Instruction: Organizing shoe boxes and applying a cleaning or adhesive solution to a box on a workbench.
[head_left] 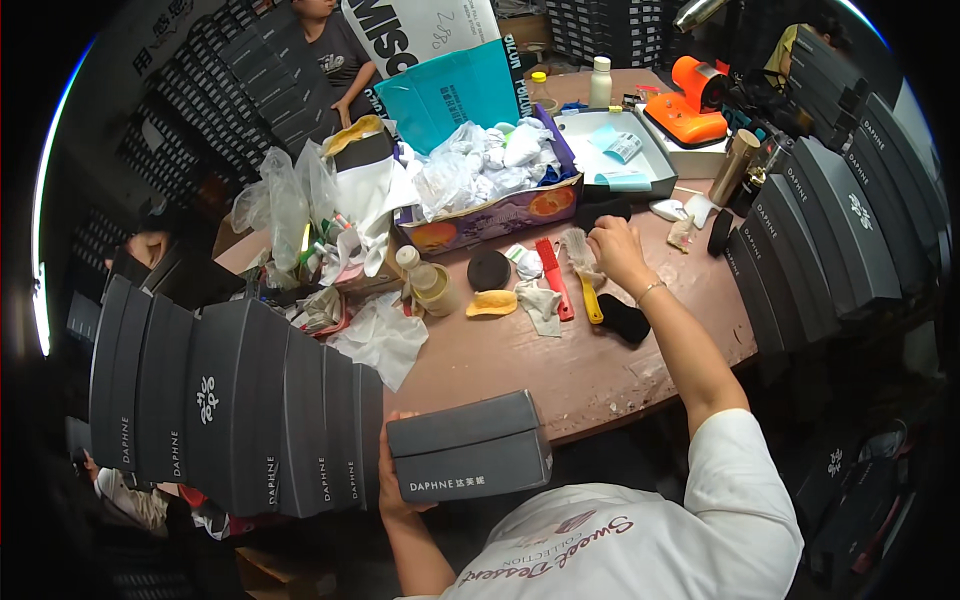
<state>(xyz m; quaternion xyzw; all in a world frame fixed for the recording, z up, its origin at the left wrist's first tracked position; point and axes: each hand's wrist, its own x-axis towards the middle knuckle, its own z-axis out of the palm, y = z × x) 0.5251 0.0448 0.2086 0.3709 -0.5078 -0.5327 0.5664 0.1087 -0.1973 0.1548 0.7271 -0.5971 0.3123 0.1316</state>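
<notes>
My left hand [392, 470] grips the left end of a closed dark grey shoe box [470, 447], held at the table's near edge in front of my body. Stretched out over the table, my right hand [618, 252] has its fingers bent and drawn together; whatever is between them is hidden. Just beyond it lies a black pad [604, 214]. Beside its fingers rests a brush with pale bristles [577, 248] and a yellow handle [590, 303]. Close by are a red brush [554, 278], another black pad [626, 318], a pale cloth [541, 308] and a yellow sponge [492, 303].
Rows of grey shoe boxes [235, 400] flank me on the left, and more boxes [800, 250] on the right. A purple carton [490, 222] of crumpled paper stands beyond the tools. Bottles [432, 285], an orange device [688, 110] and a person [335, 60] are farther off.
</notes>
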